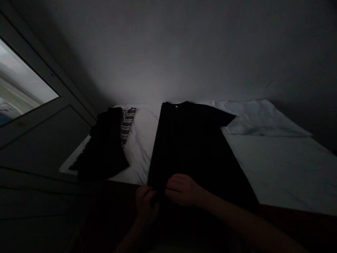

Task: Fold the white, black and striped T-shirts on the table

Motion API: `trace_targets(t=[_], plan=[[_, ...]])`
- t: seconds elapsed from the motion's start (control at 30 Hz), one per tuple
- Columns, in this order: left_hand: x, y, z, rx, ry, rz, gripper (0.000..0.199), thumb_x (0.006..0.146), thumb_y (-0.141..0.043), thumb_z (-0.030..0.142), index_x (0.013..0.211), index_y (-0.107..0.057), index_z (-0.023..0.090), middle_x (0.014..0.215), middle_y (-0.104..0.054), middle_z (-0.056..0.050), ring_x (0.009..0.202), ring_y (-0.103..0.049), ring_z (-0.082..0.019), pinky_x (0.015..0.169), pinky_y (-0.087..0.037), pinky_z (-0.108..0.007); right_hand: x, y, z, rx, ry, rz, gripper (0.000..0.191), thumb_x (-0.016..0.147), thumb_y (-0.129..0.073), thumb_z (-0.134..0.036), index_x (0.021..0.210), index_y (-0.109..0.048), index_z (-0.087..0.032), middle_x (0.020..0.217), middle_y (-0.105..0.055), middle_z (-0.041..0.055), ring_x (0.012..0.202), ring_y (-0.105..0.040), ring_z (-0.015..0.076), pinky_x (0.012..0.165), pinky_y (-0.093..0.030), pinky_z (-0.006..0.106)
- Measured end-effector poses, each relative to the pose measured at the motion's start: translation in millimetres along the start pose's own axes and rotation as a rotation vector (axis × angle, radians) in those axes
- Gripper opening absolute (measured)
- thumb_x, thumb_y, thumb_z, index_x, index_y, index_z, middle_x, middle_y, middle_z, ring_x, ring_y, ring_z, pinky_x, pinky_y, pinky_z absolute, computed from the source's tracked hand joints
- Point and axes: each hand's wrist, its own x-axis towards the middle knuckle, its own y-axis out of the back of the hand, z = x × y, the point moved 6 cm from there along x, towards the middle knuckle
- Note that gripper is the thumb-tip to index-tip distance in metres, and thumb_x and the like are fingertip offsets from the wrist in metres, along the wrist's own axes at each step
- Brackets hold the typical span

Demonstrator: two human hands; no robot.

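Note:
A black T-shirt (189, 147) lies spread on the table with its collar toward the wall. Its right sleeve sticks out, while its left side runs straight with no sleeve showing. At the lower left edge of the shirt, by the table's front, my left hand (146, 203) has its fingers curled around the dark cloth. Close beside it, my right hand (183, 189) is closed on the same cloth, fingers bent and knuckles up. Dim light hides the lower part of the shirt and the fingertips.
The marble-patterned table (142, 140) stands against a grey wall (168, 52). Dark folded clothes (102, 147) lie at its left end, with a striped garment (127, 124) partly under them. A white garment (263, 117) lies at the back right. A door (34, 140) with glass is on the left.

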Motion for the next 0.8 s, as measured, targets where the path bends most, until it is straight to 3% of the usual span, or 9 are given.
trace_targets(t=[0.1,0.2,0.27,0.37,0.47,0.57,0.63,0.7,0.8], plan=[[5,4.9,0,-0.016,0.019,0.018,0.024,0.078,-0.054,0.009,0.098,-0.056,0.021,0.097,-0.056,-0.005,0.090,-0.056,-0.019,0.075,-0.051,-0.033,-1,16,1,-0.023,-0.034,0.186,0.016,0.092,-0.050,-0.012,0.086,-0.063,-0.017,0.077,-0.067,0.0025,0.075,-0.061,0.0127,0.072,-0.050,0.025],[7,15.4,-1,-0.066,-0.022,0.008,0.024,0.078,-0.053,0.005,0.095,-0.058,0.021,0.095,-0.059,-0.005,0.088,-0.059,-0.019,0.073,-0.053,-0.033,-4,21,2,-0.014,-0.038,0.218,0.014,0.092,-0.051,-0.014,0.087,-0.064,-0.017,0.079,-0.068,0.0032,0.079,-0.063,0.0134,0.073,-0.051,0.026],[9,21.5,-2,-0.064,-0.093,-0.013,0.025,0.080,-0.050,0.004,0.095,-0.061,0.021,0.092,-0.062,-0.005,0.086,-0.061,-0.019,0.072,-0.054,-0.033,-5,15,1,0.023,-0.010,0.119,0.016,0.093,-0.050,-0.017,0.084,-0.063,-0.018,0.079,-0.068,0.0020,0.078,-0.062,0.0134,0.071,-0.050,0.026],[8,24.0,-5,-0.101,-0.188,-0.106,0.025,0.081,-0.048,0.005,0.094,-0.063,0.020,0.086,-0.064,-0.006,0.079,-0.062,-0.017,0.068,-0.055,-0.030,-8,-4,-3,0.052,0.036,-0.144,0.015,0.093,-0.053,-0.016,0.083,-0.063,-0.020,0.075,-0.065,-0.0008,0.072,-0.059,0.0126,0.066,-0.046,0.026],[3,23.7,-13,-0.192,-0.212,-0.276,0.024,0.079,-0.046,0.004,0.092,-0.061,0.019,0.080,-0.065,-0.005,0.070,-0.062,-0.015,0.061,-0.053,-0.026,-12,-17,-6,0.076,0.037,-0.375,0.007,0.091,-0.060,-0.017,0.087,-0.065,-0.022,0.083,-0.067,0.0006,0.080,-0.058,0.0148,0.071,-0.045,0.028],[8,24.8,-19,-0.245,-0.229,-0.502,0.025,0.081,-0.044,0.007,0.093,-0.062,0.021,0.078,-0.068,-0.005,0.065,-0.062,-0.015,0.058,-0.053,-0.026,-11,-14,-3,0.206,-0.028,-0.473,0.006,0.090,-0.065,-0.028,0.088,-0.067,-0.022,0.092,-0.068,0.0020,0.092,-0.059,0.0180,0.081,-0.047,0.032],[28,23.7,-23,-0.293,-0.261,-0.620,0.026,0.083,-0.042,0.009,0.095,-0.062,0.022,0.076,-0.068,-0.005,0.063,-0.062,-0.015,0.056,-0.052,-0.026,-6,-8,7,0.320,-0.111,-0.470,0.014,0.092,-0.063,-0.035,0.092,-0.069,-0.022,0.095,-0.068,0.0025,0.095,-0.060,0.0174,0.086,-0.047,0.033],[61,14.5,-30,-0.279,-0.272,-0.655,0.028,0.087,-0.041,0.010,0.103,-0.061,0.022,0.082,-0.070,-0.005,0.071,-0.065,-0.015,0.063,-0.055,-0.027,0,-4,28,0.331,-0.265,-0.422,0.019,0.095,-0.057,-0.034,0.103,-0.069,-0.021,0.106,-0.068,0.0057,0.101,-0.061,0.0168,0.090,-0.048,0.033],[108,-24.2,-46,-0.130,-0.236,-0.680,0.038,0.094,-0.041,0.017,0.131,-0.053,0.019,0.122,-0.067,-0.011,0.116,-0.061,-0.021,0.097,-0.052,-0.037,2,-10,66,0.140,-0.486,-0.392,0.047,0.094,-0.058,-0.039,0.133,-0.056,-0.014,0.142,-0.051,0.0187,0.132,-0.047,0.0264,0.106,-0.041,0.045]])
